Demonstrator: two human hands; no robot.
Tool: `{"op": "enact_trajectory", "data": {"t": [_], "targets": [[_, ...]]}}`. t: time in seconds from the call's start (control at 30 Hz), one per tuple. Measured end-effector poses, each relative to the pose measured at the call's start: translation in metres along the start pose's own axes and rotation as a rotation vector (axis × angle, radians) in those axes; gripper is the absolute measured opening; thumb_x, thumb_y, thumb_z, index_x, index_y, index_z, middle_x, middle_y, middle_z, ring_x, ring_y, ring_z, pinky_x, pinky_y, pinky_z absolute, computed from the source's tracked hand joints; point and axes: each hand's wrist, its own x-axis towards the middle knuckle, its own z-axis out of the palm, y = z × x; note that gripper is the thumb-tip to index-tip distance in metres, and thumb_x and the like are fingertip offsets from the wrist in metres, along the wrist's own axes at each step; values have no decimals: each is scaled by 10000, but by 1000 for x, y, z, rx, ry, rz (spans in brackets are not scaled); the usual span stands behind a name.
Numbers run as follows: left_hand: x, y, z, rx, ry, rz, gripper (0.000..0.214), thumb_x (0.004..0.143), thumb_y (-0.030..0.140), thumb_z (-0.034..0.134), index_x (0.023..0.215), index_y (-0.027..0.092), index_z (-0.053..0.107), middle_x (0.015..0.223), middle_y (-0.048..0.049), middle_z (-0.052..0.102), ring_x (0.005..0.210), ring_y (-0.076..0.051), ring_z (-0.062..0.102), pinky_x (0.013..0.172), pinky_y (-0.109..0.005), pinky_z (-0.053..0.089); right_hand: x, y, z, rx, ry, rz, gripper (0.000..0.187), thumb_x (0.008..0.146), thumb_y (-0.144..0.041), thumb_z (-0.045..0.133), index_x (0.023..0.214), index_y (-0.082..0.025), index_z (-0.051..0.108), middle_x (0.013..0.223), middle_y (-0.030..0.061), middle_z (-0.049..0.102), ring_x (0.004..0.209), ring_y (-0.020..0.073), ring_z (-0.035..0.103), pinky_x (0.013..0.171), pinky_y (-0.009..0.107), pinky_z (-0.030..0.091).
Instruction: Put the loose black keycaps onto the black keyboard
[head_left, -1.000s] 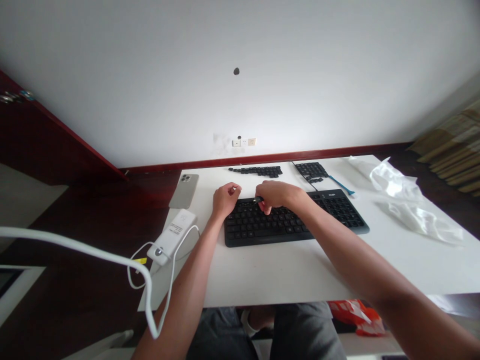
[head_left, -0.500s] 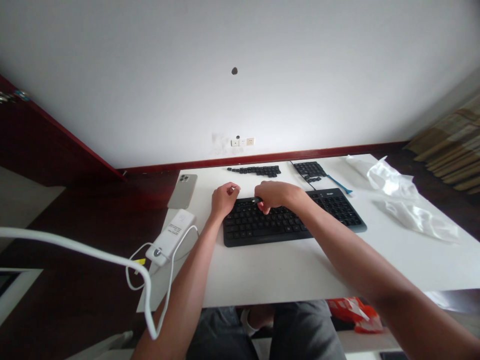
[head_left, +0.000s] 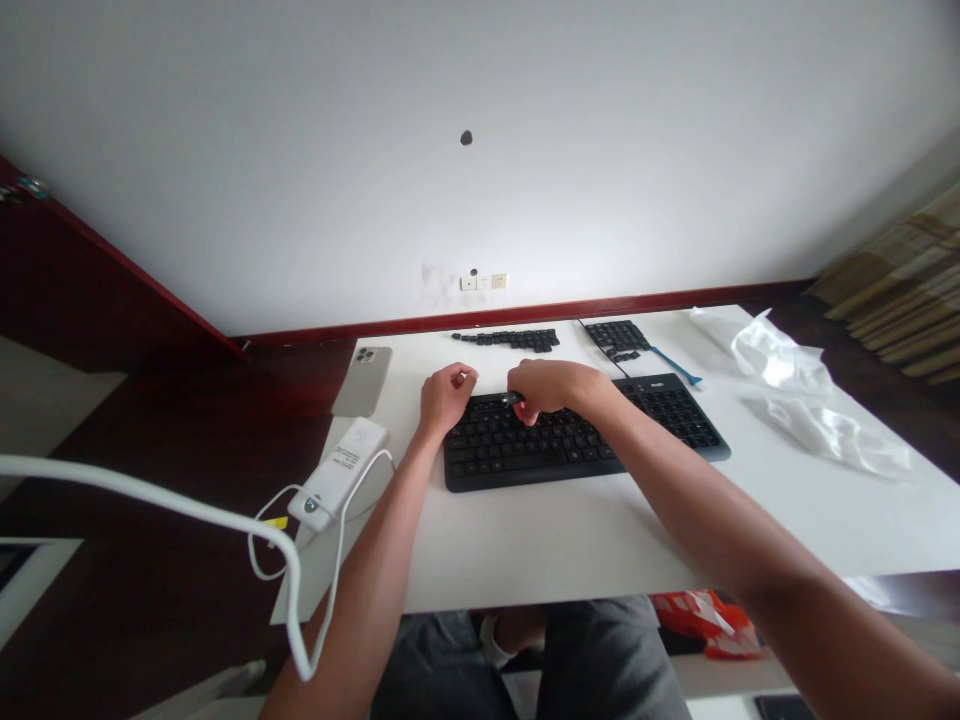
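Note:
A black keyboard [head_left: 577, 435] lies on the white table [head_left: 570, 530] in front of me. My left hand [head_left: 445, 397] is curled into a loose fist at the keyboard's far left corner, fingers pinched together. My right hand [head_left: 551, 387] rests over the top key rows, fingers closed on a small dark object [head_left: 513, 399] whose tip sticks out to the left. Beyond the keyboard lie a row of loose black keycaps [head_left: 514, 340] and a second patch of keycaps [head_left: 619, 339].
A phone [head_left: 363, 380] lies face down at the table's left corner. A white power bank [head_left: 339, 474] with a white cable [head_left: 187, 515] sits on the left edge. A blue tool [head_left: 677, 368] and crumpled clear plastic [head_left: 802, 400] lie to the right.
Both hands stay in the same spots on the keyboard. Only the camera has shifted slightly, moving the whole scene a little left and up.

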Motion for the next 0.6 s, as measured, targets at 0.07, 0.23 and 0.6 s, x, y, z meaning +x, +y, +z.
{"op": "enact_trajectory", "data": {"t": [0.07, 0.23, 0.6], "targets": [[0, 0, 0, 5, -1, -2, 268, 893, 409, 581, 864, 219, 767, 674, 5, 650, 645, -149, 548, 638, -258, 359, 0, 0, 0, -4, -5, 9, 217, 736, -217, 799, 938, -146, 834, 985, 169, 768, 806, 288, 717, 615, 320, 441], [0, 0, 0, -5, 0, 8, 260, 896, 404, 583, 855, 220, 763, 665, 11, 644, 636, -143, 544, 641, -260, 362, 1, 2, 0, -8, -14, 13, 254, 725, -217, 789, 963, -139, 834, 962, 164, 774, 807, 288, 718, 628, 321, 441], [0, -1, 0, 6, 2, 10, 279, 907, 417, 571, 866, 216, 760, 660, 9, 640, 635, -145, 544, 644, -259, 358, 3, 6, 0, 28, -27, -22, 232, 734, -213, 770, 946, -148, 837, 869, 126, 782, 770, 263, 713, 628, 311, 432]]}}
